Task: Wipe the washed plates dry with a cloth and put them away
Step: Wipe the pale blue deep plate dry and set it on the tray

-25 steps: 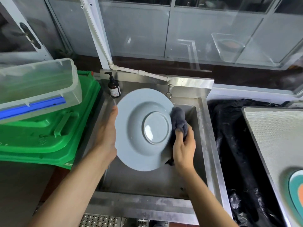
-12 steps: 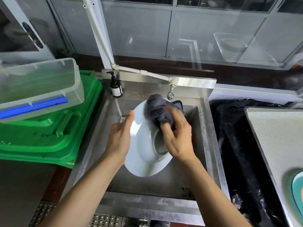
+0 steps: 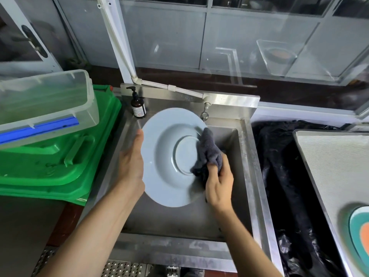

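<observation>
Plate point(image 3: 169, 156), pale blue, underside up, held above steel sink point(image 3: 247, 156). Left hand point(image 3: 131, 166) grips rim at 9 o'clock. Right hand point(image 3: 219, 182), at 3 o'clock, clutches bunched grey cloth point(image 3: 207, 152) against plate's foot ring. Pump bottle point(image 3: 138, 105) at 11 o'clock.

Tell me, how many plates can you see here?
2. A pale blue plate is held over the sink by the left hand, while the right hand wipes it with a grey cloth. A teal and orange plate lies at the right edge, partly cut off. Others may be out of view.
</observation>
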`<state>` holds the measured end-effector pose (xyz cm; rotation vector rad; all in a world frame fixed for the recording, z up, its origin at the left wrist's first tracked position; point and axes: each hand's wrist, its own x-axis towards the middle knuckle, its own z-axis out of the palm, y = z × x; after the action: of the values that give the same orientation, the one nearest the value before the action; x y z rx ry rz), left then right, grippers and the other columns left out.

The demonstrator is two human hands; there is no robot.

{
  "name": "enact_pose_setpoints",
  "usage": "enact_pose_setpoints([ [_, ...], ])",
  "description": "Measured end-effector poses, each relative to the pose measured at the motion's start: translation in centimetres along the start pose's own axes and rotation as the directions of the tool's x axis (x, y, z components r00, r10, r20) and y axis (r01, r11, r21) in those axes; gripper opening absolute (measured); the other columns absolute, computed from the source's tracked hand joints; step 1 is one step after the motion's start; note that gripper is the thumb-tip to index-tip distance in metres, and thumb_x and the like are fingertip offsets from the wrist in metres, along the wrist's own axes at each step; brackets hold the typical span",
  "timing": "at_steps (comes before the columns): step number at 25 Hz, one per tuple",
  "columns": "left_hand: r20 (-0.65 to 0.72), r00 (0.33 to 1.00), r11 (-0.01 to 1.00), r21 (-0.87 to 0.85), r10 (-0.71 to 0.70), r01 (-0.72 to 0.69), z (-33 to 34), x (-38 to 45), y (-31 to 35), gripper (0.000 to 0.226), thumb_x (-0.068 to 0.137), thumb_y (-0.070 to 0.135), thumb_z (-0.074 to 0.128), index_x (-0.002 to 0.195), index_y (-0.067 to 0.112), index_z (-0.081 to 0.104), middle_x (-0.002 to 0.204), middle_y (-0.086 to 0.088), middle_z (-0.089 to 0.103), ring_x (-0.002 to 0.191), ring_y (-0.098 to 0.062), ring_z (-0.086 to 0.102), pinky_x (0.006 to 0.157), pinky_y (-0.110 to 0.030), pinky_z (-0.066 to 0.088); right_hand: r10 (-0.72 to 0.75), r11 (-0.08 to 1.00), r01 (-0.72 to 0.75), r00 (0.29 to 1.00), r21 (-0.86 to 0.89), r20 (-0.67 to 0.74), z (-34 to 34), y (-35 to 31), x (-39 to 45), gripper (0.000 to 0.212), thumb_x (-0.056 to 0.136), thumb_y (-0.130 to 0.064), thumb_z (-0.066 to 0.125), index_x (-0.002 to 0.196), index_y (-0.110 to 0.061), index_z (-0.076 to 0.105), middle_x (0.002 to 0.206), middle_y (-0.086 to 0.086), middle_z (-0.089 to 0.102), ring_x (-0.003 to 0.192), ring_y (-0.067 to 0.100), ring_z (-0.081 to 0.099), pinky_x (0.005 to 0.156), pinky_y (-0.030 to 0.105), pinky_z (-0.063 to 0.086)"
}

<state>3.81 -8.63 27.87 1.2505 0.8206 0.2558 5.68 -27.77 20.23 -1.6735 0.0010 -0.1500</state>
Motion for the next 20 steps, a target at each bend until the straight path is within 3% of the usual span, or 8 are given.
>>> enact_pose_setpoints([
  [3,-0.021,1.000,1.000,-0.027,0.010,-0.010,0.1,0.2,0.2,0.055,0.083,0.072,0.058,0.120,0.033,0.070,0.116,0.007,0.073,0.107,-0.021,0.068,0.094,-0.045,0.054,0.044,0.999,-0.042,0.998,0.029,-0.052,1.0,1.9,-4.4,0.044,0.095,-0.033,0.046,0.135,-0.019,0.058,0.129,-0.001,0.065,0.123,0.019,0.060,0.109,0.046,0.046],
  [6,-0.065,0.997,0.995,-0.094,-0.032,0.026,0.3,0.3,0.2,0.044,0.088,0.067,0.058,0.110,0.032,0.071,0.099,0.014,0.077,0.098,-0.015,0.072,0.079,-0.034,0.057,-0.051,0.999,0.051,0.997,0.008,-0.063,1.8,1.8,-6.9,0.045,0.093,-0.026,0.046,0.137,-0.023,0.056,0.135,-0.011,0.061,0.129,0.010,0.055,0.108,0.026,0.043],
  [11,-0.111,0.994,0.988,-0.154,-0.026,0.009,0.8,0.5,0.2,0.036,0.092,0.061,0.056,0.107,0.030,0.067,0.083,0.020,0.074,0.079,-0.002,0.071,0.063,-0.024,0.055,-0.260,0.950,0.269,0.962,-0.158,0.080,2.4,0.9,-8.5,0.046,0.095,-0.018,0.048,0.140,-0.021,0.054,0.144,0.001,0.051,0.140,0.014,0.044,0.119,0.035,0.034],
  [14,-0.114,0.993,0.987,-0.160,-0.010,-0.009,0.8,0.6,-0.3,0.036,0.095,0.059,0.054,0.099,0.026,0.066,0.065,0.022,0.072,0.060,0.005,0.069,0.046,-0.012,0.050,-0.439,0.836,0.518,0.830,-0.182,0.345,2.7,0.2,-9.1,0.048,0.094,-0.016,0.054,0.142,-0.010,0.056,0.148,0.004,0.048,0.144,0.020,0.041,0.121,0.039,0.031],
  [16,-0.106,0.994,0.989,-0.150,-0.004,-0.012,0.9,0.4,-0.8,0.037,0.094,0.059,0.054,0.106,0.026,0.066,0.067,0.023,0.072,0.061,0.006,0.069,0.045,-0.012,0.049,-0.473,0.774,0.600,0.760,-0.202,0.446,2.4,0.3,-9.2,0.047,0.092,-0.014,0.057,0.139,-0.005,0.060,0.146,0.007,0.051,0.142,0.023,0.043,0.121,0.042,0.032],
  [18,-0.100,0.995,0.987,-0.158,-0.019,0.003,1.1,0.5,-1.4,0.036,0.095,0.058,0.054,0.110,0.027,0.064,0.069,0.022,0.073,0.063,0.003,0.070,0.047,-0.015,0.052,-0.476,0.741,0.627,0.743,-0.240,0.470,1.1,1.1,-8.8,0.045,0.091,-0.012,0.059,0.136,-0.003,0.062,0.142,0.011,0.055,0.138,0.028,0.046,0.120,0.043,0.034],
  [20,-0.095,0.995,0.987,-0.161,-0.034,0.018,1.4,0.6,-1.8,0.034,0.095,0.059,0.054,0.108,0.029,0.064,0.074,0.019,0.075,0.068,-0.001,0.072,0.051,-0.021,0.055,-0.432,0.756,0.583,0.787,-0.299,0.441,-0.9,2.5,-8.6,0.043,0.094,-0.015,0.057,0.136,-0.005,0.062,0.143,0.009,0.056,0.136,0.026,0.048,0.119,0.038,0.034],
])
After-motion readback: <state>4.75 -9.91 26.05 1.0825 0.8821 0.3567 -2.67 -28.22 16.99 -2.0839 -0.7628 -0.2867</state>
